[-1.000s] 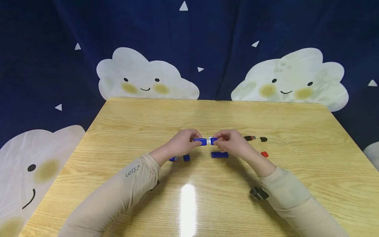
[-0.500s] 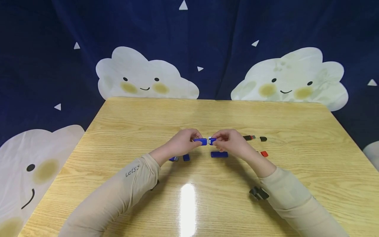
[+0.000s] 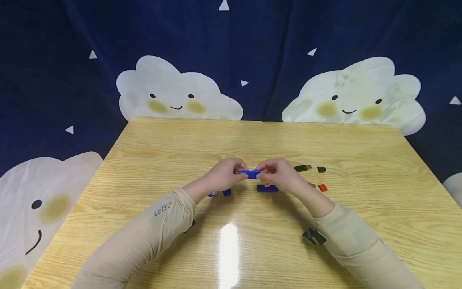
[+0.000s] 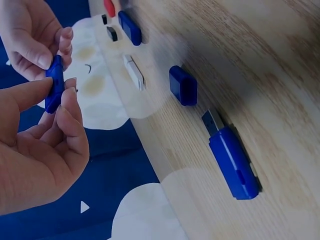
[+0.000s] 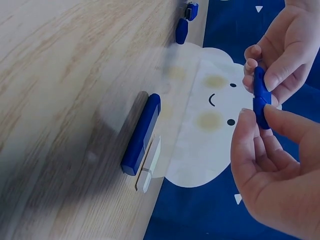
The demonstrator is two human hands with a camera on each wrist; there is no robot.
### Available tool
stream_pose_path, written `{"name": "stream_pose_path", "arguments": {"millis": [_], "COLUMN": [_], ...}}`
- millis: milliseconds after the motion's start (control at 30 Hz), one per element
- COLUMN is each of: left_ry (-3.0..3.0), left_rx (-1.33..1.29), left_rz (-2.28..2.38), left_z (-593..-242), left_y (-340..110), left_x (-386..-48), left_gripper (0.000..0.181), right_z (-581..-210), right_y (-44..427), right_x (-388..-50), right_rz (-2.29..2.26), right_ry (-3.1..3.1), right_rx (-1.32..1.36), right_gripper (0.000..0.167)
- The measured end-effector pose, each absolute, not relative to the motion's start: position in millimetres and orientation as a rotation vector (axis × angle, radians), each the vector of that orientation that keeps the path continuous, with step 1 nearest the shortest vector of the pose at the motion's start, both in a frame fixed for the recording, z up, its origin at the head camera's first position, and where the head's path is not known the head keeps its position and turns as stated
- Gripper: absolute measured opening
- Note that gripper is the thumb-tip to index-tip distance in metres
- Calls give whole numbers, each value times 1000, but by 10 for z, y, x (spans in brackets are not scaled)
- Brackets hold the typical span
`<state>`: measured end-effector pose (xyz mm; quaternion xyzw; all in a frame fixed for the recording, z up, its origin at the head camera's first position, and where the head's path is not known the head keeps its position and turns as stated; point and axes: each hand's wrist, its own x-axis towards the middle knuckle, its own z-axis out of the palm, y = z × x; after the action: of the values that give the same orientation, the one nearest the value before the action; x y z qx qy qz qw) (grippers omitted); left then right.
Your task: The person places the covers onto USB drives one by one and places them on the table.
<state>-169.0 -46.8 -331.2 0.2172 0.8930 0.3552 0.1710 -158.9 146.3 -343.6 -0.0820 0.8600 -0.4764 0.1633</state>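
Note:
My left hand [image 3: 225, 173] pinches the body of a blue USB stick [image 4: 56, 95] between thumb and fingers, above the table. The thumb and fingertips of my right hand [image 3: 281, 173] hold its blue cap [image 5: 261, 111]. Cap and body meet in line, and no metal plug shows between them. Below, an uncapped blue USB stick [image 4: 234, 162] lies with its plug pointing at a loose blue cap [image 4: 184, 87]. Under the right hand lies a blue USB stick [image 3: 267, 188] with no plug showing. A slim white stick [image 5: 149, 165] rests behind it.
At the right lie a black-and-red USB stick [image 3: 301, 168], a black cap [image 3: 321, 169] and a red cap [image 3: 323, 187]. The right forearm partly hides a red stick beside that red cap. A dark blue curtain with clouds [image 3: 180, 92] hangs behind the wooden table [image 3: 173, 136].
The metal plug showed between body and cap before; now it is covered. The right hand has moved slightly left with the cap, and the hands are closer together.

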Motion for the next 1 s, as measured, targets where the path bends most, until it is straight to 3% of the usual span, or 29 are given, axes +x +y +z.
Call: {"name": "stream_pose_path", "arguments": {"millis": [1000], "left_ry": [2564], "left_rx": [553], "left_rz": [1079], "left_z": [-3325], "left_y": [-438], "left_x": [-1636], "left_gripper": [12], "right_z": [-3416], "right_y": [1430], "right_x": [-1515], "right_rz": [-1323], "right_ry": [2480], "right_rx": [-215], "right_gripper": [20]}}
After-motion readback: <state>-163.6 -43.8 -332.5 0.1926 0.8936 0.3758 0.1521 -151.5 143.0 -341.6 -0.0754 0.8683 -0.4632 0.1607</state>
